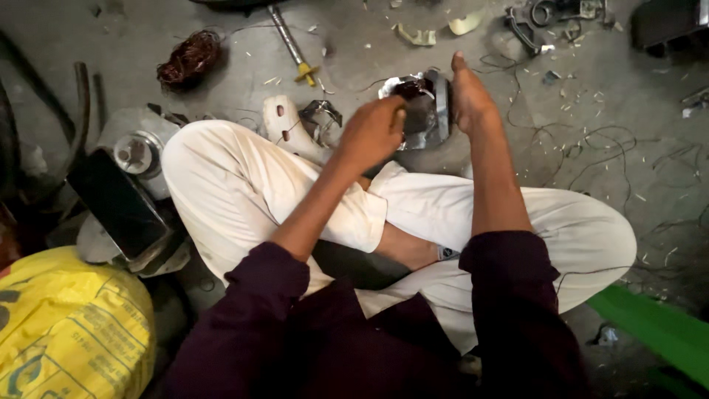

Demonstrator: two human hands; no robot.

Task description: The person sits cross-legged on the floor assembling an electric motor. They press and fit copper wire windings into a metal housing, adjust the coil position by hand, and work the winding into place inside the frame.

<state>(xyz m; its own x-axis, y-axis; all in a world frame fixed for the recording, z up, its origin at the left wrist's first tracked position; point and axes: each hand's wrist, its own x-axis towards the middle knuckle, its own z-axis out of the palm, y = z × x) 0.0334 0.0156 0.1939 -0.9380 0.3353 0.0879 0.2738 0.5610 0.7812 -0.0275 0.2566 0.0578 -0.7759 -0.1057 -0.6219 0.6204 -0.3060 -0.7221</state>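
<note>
Two hands are down at one small metal motor part point(422, 111) on the grey concrete floor point(605, 140), just ahead of the crossed legs in pale trousers. The left hand point(373, 133) comes in from a bent elbow, wrist cocked, fingers curled into a fist right at the part's near edge, over its dark copper winding; what exactly sits inside that fist cannot be told from here. The right hand point(467, 92) reaches out on a nearly straight forearm, fingers together and extended, palm pressed flat against the right side of the shiny housing, bracing it rather than wrapping it. Both dark sleeves are pushed up to the elbows. Off to the left knee, a black phone point(118, 203) lies on a round metal motor casing point(136, 151), screen dark. Further up the floor, a loose bundle of copper wire point(189, 58) sits well apart from the hands, and a screwdriver with a yellow handle point(294, 46) lies beyond it. A yellow sack point(70, 325) sits at the lower left.
</note>
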